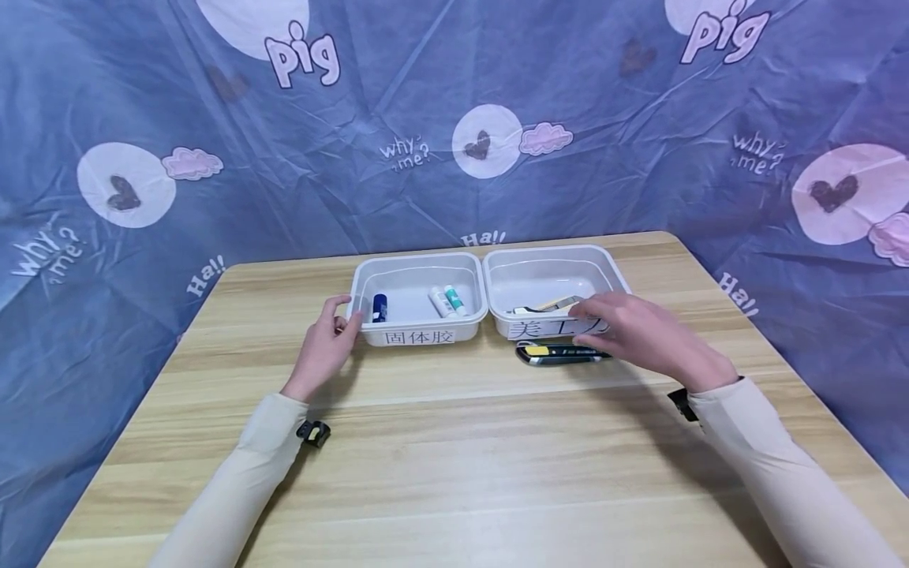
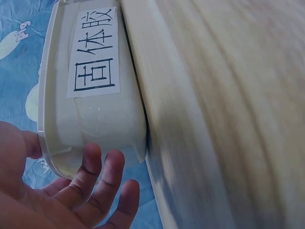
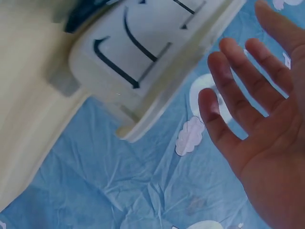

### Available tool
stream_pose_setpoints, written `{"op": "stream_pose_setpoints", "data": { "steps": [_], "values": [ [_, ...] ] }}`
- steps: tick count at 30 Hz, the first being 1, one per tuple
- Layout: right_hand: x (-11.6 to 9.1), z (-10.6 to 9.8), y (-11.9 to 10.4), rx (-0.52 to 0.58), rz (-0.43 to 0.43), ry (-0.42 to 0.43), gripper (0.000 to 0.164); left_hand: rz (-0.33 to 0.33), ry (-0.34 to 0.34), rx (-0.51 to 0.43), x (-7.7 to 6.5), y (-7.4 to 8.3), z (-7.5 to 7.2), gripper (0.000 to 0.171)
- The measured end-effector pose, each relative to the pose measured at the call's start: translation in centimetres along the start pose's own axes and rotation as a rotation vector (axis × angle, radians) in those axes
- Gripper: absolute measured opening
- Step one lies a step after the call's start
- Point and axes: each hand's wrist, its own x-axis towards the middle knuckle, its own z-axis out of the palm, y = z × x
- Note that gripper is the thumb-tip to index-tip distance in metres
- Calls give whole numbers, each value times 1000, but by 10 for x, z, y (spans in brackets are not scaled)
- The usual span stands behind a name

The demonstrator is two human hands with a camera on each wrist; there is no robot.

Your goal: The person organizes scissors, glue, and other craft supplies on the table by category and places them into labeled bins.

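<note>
My left hand (image 1: 328,347) rests its thumb and loosely bent fingers at the left end of a white bin (image 1: 469,319) labelled 固体胶. In the left wrist view, the thumb is at the rim of this bin (image 2: 90,117). Inside lie a blue glue stick (image 1: 379,308), a white glue stick (image 1: 441,303) and a green-capped one (image 1: 455,300). My right hand (image 1: 632,331), fingers apart and holding nothing, hovers over the front right corner of the second white bin (image 1: 486,276). That bin contains utility knives (image 1: 557,303). A black-and-yellow utility knife (image 1: 554,353) lies before it, partly hidden by the hand.
Both bins stand side by side near the far edge of the wooden table (image 1: 454,457). A paper label (image 1: 533,329) on the right bin is partly covered by my right hand. A blue printed cloth (image 1: 398,95) hangs behind the table and along its sides.
</note>
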Motion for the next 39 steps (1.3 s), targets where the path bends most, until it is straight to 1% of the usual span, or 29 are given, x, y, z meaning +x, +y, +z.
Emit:
{"op": "stream_pose_setpoints", "data": {
  "steps": [7, 12, 19, 29, 39],
  "values": [
    [-9, 12, -5, 9, 13, -72, 30, -6, -10, -16, 0, -1, 1, 53],
    [-9, 17, -7, 25, 43, -129, 29, -9, -10, -22, 0, -1, 1, 52],
    [-11, 24, -8, 39, 74, -179, 29, -3, -7, -17, -1, -1, 1, 54],
    [-14, 39, -6, 39, 89, -206, 39, 2, 0, -5, 0, -2, 1, 52],
    [-13, 46, -6, 6, 95, -224, 35, 11, 3, -5, 0, -2, 0, 53]
  ]
}}
